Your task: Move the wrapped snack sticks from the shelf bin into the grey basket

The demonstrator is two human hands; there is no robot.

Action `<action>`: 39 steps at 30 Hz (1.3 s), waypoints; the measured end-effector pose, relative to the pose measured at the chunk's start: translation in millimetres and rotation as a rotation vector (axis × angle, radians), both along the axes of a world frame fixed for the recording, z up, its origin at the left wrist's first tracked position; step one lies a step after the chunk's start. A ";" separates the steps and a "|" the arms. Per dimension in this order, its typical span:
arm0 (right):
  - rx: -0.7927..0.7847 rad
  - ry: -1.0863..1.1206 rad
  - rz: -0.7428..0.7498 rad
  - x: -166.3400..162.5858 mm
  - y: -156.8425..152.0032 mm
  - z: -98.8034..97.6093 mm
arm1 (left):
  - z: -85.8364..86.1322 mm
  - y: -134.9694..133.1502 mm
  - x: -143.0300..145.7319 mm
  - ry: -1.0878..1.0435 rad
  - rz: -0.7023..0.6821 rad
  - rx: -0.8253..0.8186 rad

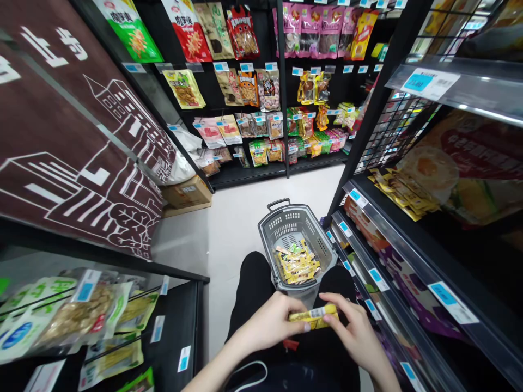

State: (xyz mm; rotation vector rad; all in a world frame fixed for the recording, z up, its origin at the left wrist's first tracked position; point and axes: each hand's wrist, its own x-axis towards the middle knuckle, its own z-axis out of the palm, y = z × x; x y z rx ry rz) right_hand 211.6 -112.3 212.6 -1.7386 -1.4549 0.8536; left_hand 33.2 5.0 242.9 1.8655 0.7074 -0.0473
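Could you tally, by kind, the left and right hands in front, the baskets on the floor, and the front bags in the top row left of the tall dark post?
Left hand: 1
Right hand: 1
Basket: 1
Front bags: 4
Total: 7

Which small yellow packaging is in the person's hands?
The yellow packaging held between the left hand and right hand; similar packets lie inside the grey basket, other packets on the right shelf.
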 end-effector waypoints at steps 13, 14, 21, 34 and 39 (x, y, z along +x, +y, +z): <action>0.086 -0.048 0.188 -14.4 9.8 4.7 | -15.9 -5.7 -1.7 -0.104 -0.160 0.245; 0.087 -0.049 0.185 -12.5 8.5 4.9 | -14.8 -5.8 -3.7 -0.088 -0.182 0.268; 0.025 0.023 0.143 2.7 -2.5 6.3 | -2.0 -9.3 -26.3 0.024 -0.253 0.344; -0.038 0.232 0.056 6.4 13.8 10.2 | 1.3 10.2 -49.5 -0.169 -0.273 -0.387; -0.084 0.457 0.046 0.6 18.6 -2.0 | -17.1 7.6 -62.0 -0.220 -0.218 -0.636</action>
